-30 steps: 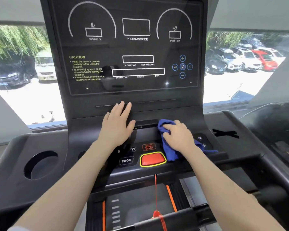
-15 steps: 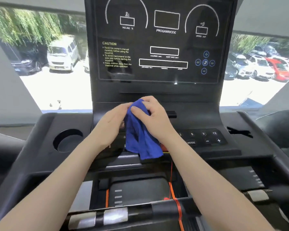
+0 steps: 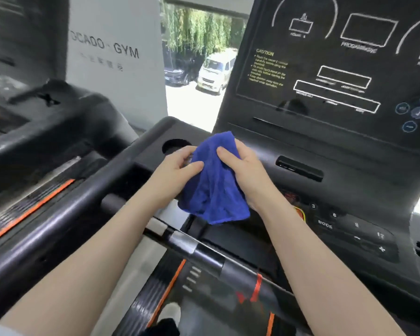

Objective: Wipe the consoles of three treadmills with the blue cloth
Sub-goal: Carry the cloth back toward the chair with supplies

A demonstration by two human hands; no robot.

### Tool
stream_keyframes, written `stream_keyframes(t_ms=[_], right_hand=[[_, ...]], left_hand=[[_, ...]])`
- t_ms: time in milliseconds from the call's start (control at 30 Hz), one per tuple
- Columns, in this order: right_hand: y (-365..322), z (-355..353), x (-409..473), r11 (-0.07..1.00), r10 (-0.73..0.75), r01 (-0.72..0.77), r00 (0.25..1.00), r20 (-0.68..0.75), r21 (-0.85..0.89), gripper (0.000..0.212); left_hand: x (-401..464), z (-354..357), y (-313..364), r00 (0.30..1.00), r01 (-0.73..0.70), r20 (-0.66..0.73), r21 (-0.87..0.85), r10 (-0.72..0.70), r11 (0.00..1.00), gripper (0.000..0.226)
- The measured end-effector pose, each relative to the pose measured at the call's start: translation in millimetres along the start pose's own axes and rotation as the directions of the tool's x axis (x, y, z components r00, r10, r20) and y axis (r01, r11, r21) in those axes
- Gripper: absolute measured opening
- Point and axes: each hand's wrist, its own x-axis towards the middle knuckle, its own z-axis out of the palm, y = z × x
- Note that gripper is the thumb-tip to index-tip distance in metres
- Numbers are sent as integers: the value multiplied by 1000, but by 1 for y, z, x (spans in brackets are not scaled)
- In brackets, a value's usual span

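Here we hold the blue cloth (image 3: pixel 214 180) up between both hands, in front of the lower left part of the treadmill console (image 3: pixel 325 76) and clear of its surface. Our left hand (image 3: pixel 174 169) pinches the cloth's left edge, thumb on the front of the fabric and the fingers curled at its edge. Our right hand (image 3: pixel 246 170) grasps the right side, thumb pressed on the front near the top and the other fingers wrapped behind, out of sight. The cloth hangs bunched, its long axis running nearly up and down: the top edge rises to a soft peak just above our thumbs, and the loose lower end points down toward the black handlebar (image 3: pixel 197 246) without touching it. Just behind our left hand sits the round cup holder (image 3: pixel 172 144). To the right of our right wrist lies the keypad (image 3: pixel 349 229) with its MODE key and numbers, and above it a small slot (image 3: pixel 298 168) in the console's face. At left stands a neighbouring treadmill (image 3: pixel 41 122), and behind it a white panel (image 3: pixel 114 57) lettered GYM. Through the window (image 3: pixel 199 69) we see parked cars and trees.
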Motion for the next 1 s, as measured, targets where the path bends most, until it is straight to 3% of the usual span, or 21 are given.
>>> stream_keyframes(t_ms=[200, 300, 500, 600, 733, 900, 1000], right_hand=[[15, 43, -22, 980, 96, -140, 953, 287, 140, 18], [24, 72, -40, 986, 109, -152, 890, 444, 63, 17], [48, 96, -65, 962, 209, -270, 823, 528, 39, 16], [57, 121, -75, 955, 268, -292, 762, 589, -56, 16], [66, 187, -103, 941, 300, -310, 587, 752, -134, 17], [83, 289, -172, 912, 371, -278, 250, 894, -301, 19], [92, 349, -232, 888, 420, -239, 76, 904, -392, 23]], left_hand=[[-88, -10, -10, 963, 153, -215, -70, -165, 986, 35], [-128, -20, -14, 915, 245, -290, -153, -281, 957, 33], [-184, -28, -50, 787, 279, -549, -89, -281, 956, 22], [-208, -27, -58, 765, 282, -583, -77, -273, 956, 24], [-266, -47, -65, 671, 220, -679, -201, -297, 955, 35], [-388, -83, -64, 486, 237, -775, -328, -404, 915, 29], [-477, -96, -65, 319, 236, -841, -376, -437, 896, 22]])
